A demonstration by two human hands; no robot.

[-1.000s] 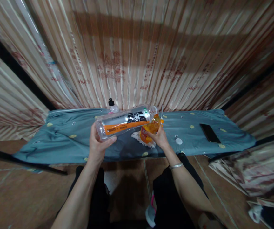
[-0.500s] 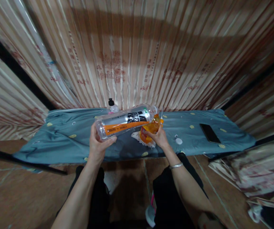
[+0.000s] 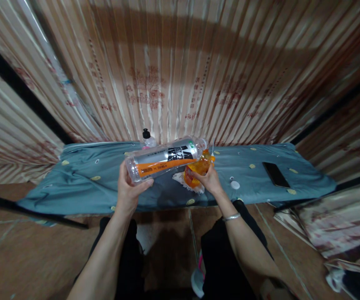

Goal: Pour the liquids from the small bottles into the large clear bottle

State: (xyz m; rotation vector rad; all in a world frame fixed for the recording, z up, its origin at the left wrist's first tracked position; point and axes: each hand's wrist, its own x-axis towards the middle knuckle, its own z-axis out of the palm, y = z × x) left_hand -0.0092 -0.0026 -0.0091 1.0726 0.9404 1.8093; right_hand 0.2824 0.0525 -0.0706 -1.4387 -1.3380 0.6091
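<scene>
My left hand (image 3: 129, 187) is closed round the base of a clear plastic bottle (image 3: 164, 159) with a silver and orange label. The bottle is tilted, its neck toward the right and over the top of a smaller bottle of orange liquid (image 3: 201, 167). My right hand (image 3: 210, 180) grips that orange bottle, which leans a little. Whether the two mouths touch, I cannot tell. Beneath the orange bottle lies a crumpled white tissue (image 3: 180, 179). A white cap (image 3: 235, 184) rests on the cloth to the right of my right hand.
Teal patterned cloth (image 3: 82, 183) covers the narrow surface before me. On its right lies a black phone (image 3: 275, 174). Behind the clear bottle stands a bottle with a black cap (image 3: 146, 134). A pleated curtain (image 3: 180, 75) hangs along the back, with dark poles at both sides.
</scene>
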